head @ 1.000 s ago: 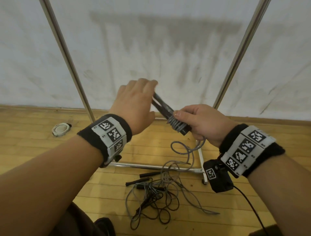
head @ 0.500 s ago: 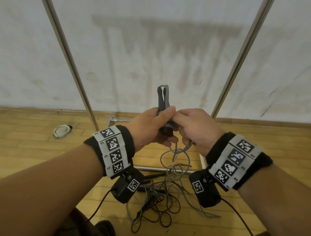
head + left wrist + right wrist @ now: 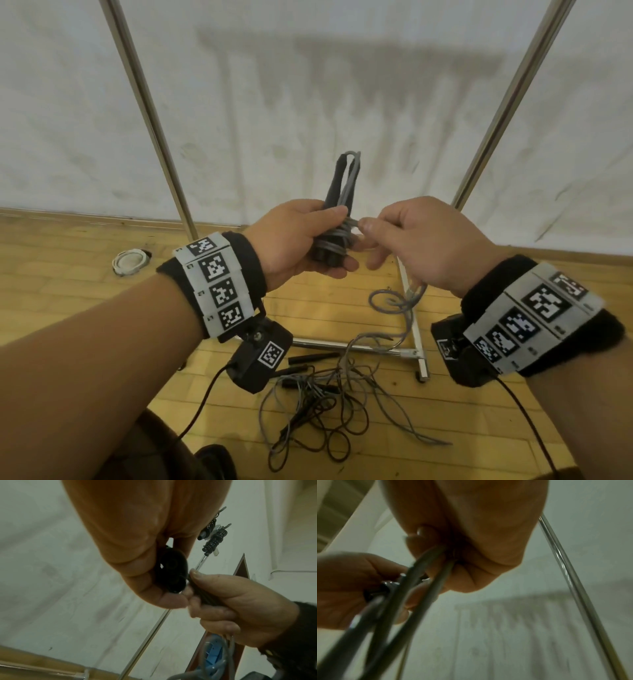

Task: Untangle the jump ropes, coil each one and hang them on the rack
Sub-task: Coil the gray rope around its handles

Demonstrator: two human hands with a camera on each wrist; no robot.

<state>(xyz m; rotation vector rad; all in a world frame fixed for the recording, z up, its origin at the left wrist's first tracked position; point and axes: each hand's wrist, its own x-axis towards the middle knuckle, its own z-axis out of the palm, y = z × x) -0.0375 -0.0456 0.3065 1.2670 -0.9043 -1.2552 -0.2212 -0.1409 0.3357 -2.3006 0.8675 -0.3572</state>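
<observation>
Many loose ropes (image 3: 318, 404) lie tangled on the wood floor (image 3: 68, 291), nearest. Higher up, the left hand (image 3: 294, 236) grips two black handles (image 3: 334, 219) wound with gray rope (image 3: 397, 301). The right hand (image 3: 414, 243) pinches that rope. Behind stands the metal rack (image 3: 150, 120).

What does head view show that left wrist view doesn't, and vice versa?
Head only: the tangled grey and black ropes on the wooden floor, and a white round object.
Left wrist only: coiled black ropes already hanging high on the rack.
Both: the left hand holding the paired black handles, the right hand pinching the grey cord, and the metal rack pole.
</observation>
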